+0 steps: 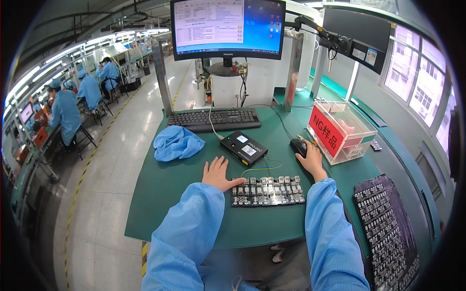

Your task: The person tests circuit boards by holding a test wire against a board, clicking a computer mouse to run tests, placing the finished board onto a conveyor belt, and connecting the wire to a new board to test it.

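My left hand (218, 173) lies flat on the green mat with fingers spread. Its thumb reaches the upper left corner of a panel of small circuit boards (267, 191), which carries rows of metal-topped parts. My right hand (312, 160) rests over a black computer mouse (298, 146), fingers curved on it. Between the hands and behind the panel sits a black box labelled PRO-06C (244, 148), with a small lit display. A thin yellow-green and blue wire (264, 167) runs from the box toward the panel.
A crumpled blue cloth (177, 143) lies left of the box, before a black keyboard (213, 119). Behind stands a lit monitor (228, 29). A clear bin with a red label (342, 131) and a black tray of boards (386, 233) are at right. Co-workers (65, 111) sit far left.
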The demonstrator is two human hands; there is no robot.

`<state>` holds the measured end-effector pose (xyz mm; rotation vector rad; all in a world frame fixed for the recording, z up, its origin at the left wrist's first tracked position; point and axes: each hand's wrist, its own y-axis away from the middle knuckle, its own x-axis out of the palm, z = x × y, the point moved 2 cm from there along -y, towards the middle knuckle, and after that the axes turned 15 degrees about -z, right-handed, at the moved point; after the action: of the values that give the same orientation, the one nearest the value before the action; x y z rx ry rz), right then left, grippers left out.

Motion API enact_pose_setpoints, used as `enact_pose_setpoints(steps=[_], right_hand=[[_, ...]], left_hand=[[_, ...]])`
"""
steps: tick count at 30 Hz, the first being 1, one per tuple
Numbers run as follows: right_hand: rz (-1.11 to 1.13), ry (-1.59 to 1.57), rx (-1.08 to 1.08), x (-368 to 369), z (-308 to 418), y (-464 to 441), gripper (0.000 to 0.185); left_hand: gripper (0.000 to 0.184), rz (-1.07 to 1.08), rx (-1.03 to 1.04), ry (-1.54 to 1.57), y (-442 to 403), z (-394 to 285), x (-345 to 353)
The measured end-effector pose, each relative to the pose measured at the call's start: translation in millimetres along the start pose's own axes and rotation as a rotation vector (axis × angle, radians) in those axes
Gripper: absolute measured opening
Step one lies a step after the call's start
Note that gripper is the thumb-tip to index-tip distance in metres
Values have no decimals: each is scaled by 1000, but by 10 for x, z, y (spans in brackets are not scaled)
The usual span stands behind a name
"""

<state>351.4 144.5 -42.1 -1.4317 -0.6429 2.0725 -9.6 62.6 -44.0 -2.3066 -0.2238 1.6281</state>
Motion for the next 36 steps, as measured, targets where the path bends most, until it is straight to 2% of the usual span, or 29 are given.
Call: enact_pose_setpoints(steps=[26, 32, 34, 36], right_hand=[[-39, 12, -9, 3, 16, -33, 71], [-134, 77, -52, -6, 160, -113, 64], [-268, 66, -225, 22, 232, -111, 53], [-244, 51, -236, 151, 184, -132, 48]], left_hand=[[114, -10, -1, 31, -1, 8, 5], [110, -10, -5, -10, 7, -25, -40], [109, -6, 0, -10, 12, -26, -33], [109, -13, -5, -15, 16, -25, -28]])
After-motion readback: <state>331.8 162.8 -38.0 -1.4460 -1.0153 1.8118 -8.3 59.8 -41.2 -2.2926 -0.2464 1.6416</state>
